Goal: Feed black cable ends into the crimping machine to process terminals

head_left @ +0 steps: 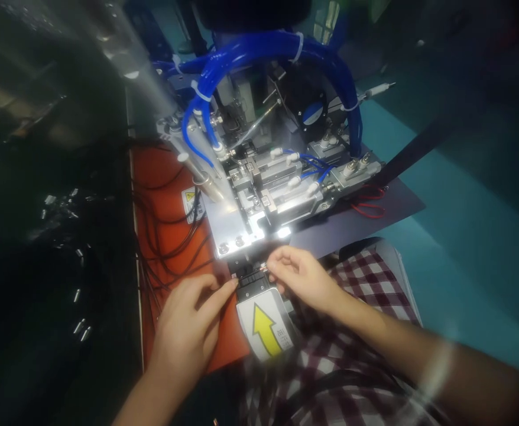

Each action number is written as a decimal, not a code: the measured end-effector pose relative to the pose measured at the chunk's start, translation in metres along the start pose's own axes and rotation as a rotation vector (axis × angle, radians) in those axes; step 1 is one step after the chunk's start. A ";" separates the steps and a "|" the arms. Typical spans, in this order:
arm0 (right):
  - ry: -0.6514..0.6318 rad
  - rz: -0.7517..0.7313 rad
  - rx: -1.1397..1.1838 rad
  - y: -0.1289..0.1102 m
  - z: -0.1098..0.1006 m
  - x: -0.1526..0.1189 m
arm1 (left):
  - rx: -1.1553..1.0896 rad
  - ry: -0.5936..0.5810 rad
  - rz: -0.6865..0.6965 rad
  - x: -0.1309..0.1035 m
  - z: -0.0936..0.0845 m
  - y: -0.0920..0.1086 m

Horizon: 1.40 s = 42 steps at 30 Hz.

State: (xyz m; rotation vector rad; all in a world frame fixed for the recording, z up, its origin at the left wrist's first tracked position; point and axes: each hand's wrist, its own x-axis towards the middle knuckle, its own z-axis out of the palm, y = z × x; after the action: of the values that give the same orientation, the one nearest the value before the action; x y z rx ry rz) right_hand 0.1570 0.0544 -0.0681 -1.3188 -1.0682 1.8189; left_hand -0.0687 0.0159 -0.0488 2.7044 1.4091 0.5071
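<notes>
My left hand (191,316) is at the left side of a small black block (253,286), its thumb stretched to the block's edge and its other fingers curled. What lies between those fingers is hidden. My right hand (301,275) is closed in a pinch at the block's upper right; a tiny shiny piece shows near its fingertips, too small to name. In front of the block is a white-topped part with a yellow arrow (263,326). Just beyond both hands is the front edge of a brightly lit metal plate (230,234) on a machine.
Thick blue air tubing (277,44) arches over the machine's metal slides (297,198). Black cables (153,231) cross the orange base (171,251) at left, near a warning label (191,204). Red wires (370,207) hang at right. My checkered clothing (330,367) is close below.
</notes>
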 end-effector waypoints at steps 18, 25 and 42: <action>0.171 -0.547 -0.645 0.005 0.000 -0.022 | -0.164 -0.077 0.011 -0.016 -0.020 -0.029; 0.093 -0.803 -1.350 -0.015 -0.004 -0.030 | -0.156 -0.056 -0.015 -0.014 -0.019 -0.025; -0.004 -0.561 -1.145 -0.030 -0.008 -0.035 | -0.124 -0.041 -0.020 -0.008 -0.024 -0.017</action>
State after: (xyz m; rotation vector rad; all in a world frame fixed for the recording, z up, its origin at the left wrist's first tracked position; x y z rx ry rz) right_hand 0.1756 0.0405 -0.0281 -1.3271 -2.3553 0.7265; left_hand -0.0936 0.0165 -0.0315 2.5866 1.3458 0.5167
